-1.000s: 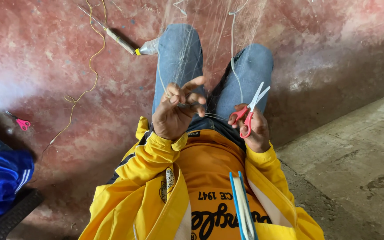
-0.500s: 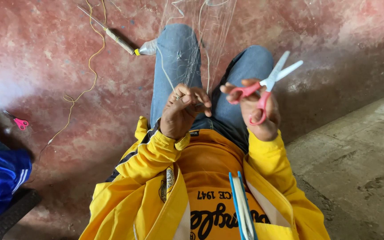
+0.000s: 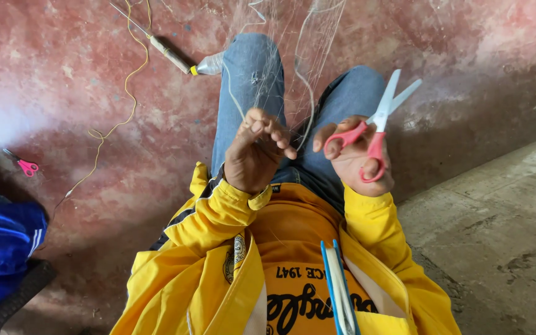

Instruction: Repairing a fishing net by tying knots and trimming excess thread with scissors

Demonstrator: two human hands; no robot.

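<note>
I sit on a red floor with my jeans-clad legs stretched out. My left hand (image 3: 254, 152) is curled, its fingertips pinching fine pale net threads (image 3: 293, 56) that hang over my knees. My right hand (image 3: 358, 158) grips red-handled scissors (image 3: 376, 121), fingers through the loops, blades partly apart and pointing up to the right. The two hands are close together above my lap. A blue netting needle wound with pale thread (image 3: 339, 288) rests against my yellow jacket.
A yellow cord (image 3: 119, 118) trails across the floor to a stick (image 3: 156, 43) beside a plastic bottle (image 3: 209, 64). Small pink scissors (image 3: 25, 164) lie at the left. Blue cloth (image 3: 1, 248) sits at the lower left. Grey concrete floor (image 3: 504, 236) lies to the right.
My right hand has lifted the scissors higher and to the right, blades now pointing up-right. My left hand has closed from spread fingers into a pinch on the thread.
</note>
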